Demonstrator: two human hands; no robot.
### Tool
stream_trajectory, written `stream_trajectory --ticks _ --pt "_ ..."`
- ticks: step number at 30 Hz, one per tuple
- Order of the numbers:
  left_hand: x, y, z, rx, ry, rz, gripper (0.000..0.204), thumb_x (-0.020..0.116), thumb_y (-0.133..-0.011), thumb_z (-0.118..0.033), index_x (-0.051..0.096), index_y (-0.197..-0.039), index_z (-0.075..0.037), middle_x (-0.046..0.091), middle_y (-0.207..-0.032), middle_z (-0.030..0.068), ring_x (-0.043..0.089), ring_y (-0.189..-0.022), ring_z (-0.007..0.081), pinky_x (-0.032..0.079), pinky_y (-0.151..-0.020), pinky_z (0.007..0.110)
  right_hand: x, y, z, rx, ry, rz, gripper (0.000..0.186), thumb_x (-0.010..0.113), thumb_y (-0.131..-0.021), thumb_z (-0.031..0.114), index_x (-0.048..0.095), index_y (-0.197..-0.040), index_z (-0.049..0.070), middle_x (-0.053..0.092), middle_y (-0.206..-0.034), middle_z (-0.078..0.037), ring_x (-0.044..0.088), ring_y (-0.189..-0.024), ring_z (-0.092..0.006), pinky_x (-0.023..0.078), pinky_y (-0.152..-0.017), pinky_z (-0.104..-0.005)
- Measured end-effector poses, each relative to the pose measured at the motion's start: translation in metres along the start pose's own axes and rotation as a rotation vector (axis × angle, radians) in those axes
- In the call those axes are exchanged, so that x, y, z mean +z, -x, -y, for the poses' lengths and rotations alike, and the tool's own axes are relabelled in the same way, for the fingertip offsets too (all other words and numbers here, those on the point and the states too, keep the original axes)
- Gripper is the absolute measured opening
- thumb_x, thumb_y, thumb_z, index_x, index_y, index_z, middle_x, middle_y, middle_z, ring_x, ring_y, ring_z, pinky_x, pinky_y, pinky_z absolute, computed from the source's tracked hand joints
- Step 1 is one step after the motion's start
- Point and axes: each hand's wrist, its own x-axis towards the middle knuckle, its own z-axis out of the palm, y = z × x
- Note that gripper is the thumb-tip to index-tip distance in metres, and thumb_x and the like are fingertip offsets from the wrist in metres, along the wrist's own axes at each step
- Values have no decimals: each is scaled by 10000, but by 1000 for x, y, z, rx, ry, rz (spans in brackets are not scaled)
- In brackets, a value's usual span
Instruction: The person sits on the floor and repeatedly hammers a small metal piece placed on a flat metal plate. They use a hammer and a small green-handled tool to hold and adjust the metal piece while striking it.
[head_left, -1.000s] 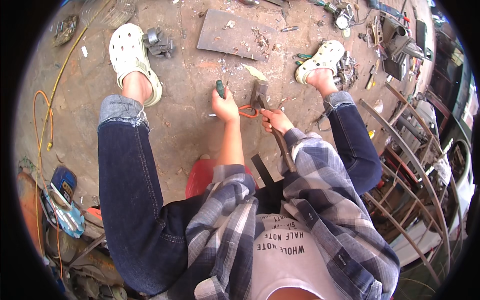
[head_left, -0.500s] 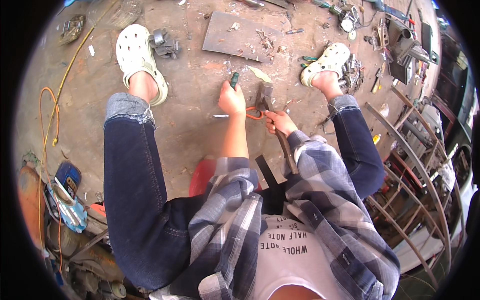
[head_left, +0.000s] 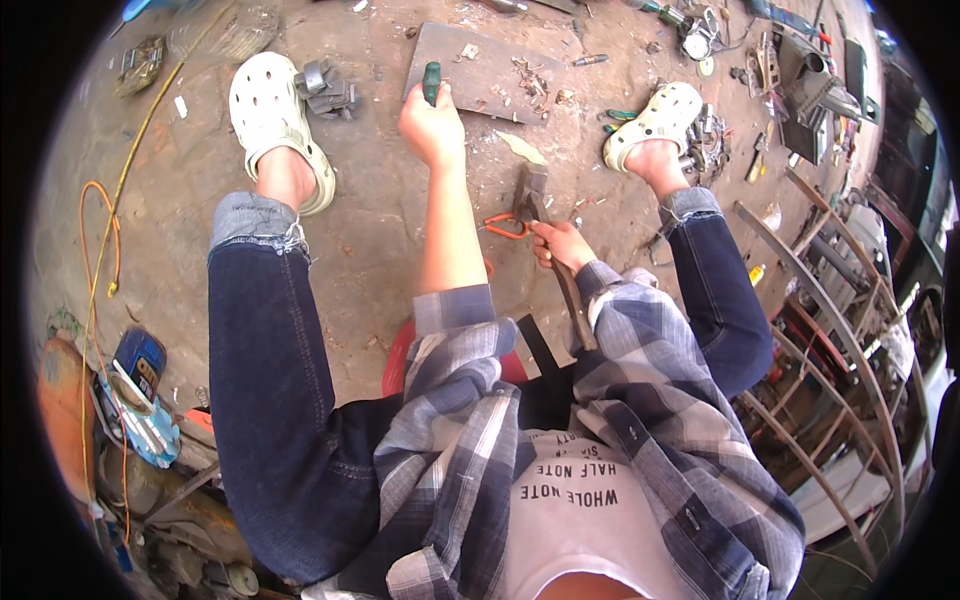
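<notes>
My left hand (head_left: 433,133) is closed round a tool with a dark green handle (head_left: 432,82). The end of the handle sticks out above my fist, and the rest of it is hidden. It is by the lower left corner of a flat metal plate (head_left: 450,70) that bears scraps and shavings. In my right hand (head_left: 563,245) is a hammer (head_left: 560,262), its head pointing away from me and its shaft running back along my forearm. Beside the hammer head lies an orange loop-shaped handle (head_left: 507,228), with the remainder of that item out of sight. A pale yellowish flat piece (head_left: 522,149) rests on the ground beyond.
A bundle of dark metal parts (head_left: 328,92) is beside my left shoe. Green-handled pliers (head_left: 618,120) lie next to my right shoe. Metal parts and tools clutter the far right, near a curved metal frame (head_left: 820,290). A yellow and orange cord (head_left: 120,220) runs along the left.
My left hand has moved away from me and slightly left with the green-handled tool, from near the hammer head to the plate's corner. My right hand and the hammer stay in place.
</notes>
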Motion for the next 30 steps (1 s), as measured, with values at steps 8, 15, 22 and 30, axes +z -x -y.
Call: stream_trajectory --ticks 8,15,22,30 --pt "-16 -2 -1 6 491 -84 183 631 -880 -182 626 -853 -1 524 -672 -22 478 -608 94 414 -591 259 -1 -4 -2 12 41 2 286 527 -930 218 452 -709 52 421 -518 -20 392 -421 -137 327 -410 -304" --pt "-36 4 -12 144 418 -205 171 587 -916 -149 589 -929 22 467 -928 17 517 -657 90 432 -602 232 2 -1 0 12 40 -22 276 526 -927 213 452 -715 52 426 -531 -17 395 -429 -131 326 -411 -302" --pt "-36 6 -15 36 754 -102 109 615 -871 -22 536 -912 42 486 -918 33 562 -655 105 506 -608 221 6 0 1 22 39 -21 256 528 -927 205 453 -736 52 430 -557 -12 400 -439 -123 331 -412 -298" --pt "-33 30 -12 275 405 -122 134 670 -791 51 575 -871 1 452 -1013 61 570 -800 149 567 -647 246 8 1 2 23 23 -29 246 534 -926 196 453 -748 48 435 -576 -10 408 -444 -121 331 -406 -295"
